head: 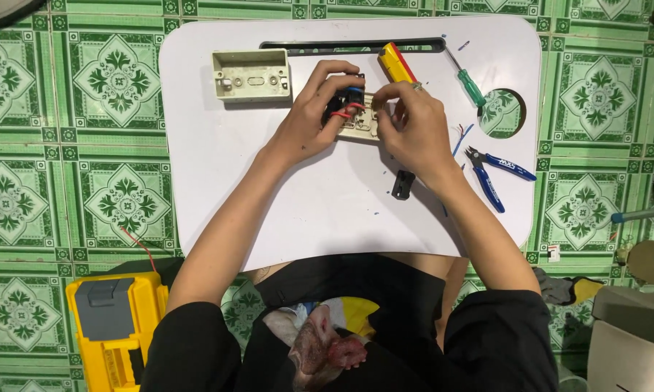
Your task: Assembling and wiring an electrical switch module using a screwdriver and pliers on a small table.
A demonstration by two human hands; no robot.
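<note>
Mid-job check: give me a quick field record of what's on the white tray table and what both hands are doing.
left hand: holds black module with red and blue wires
right hand: pinches beige switch plate
beige box: open, left of hands
yellow tool: behind hands
green screwdriver: right rear
blue cutters: right edge
black part: near right wrist

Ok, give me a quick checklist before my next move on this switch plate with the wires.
1. Switch plate held by both hands: ok, left hand and right hand grip it.
2. Red and blue wires seated: cannot tell.
3. Green screwdriver within reach: ok.
4. Blue cutters within reach: ok.
5. Back box nearby: ok.
6. Small black part lying loose on the white table: ok.
</note>
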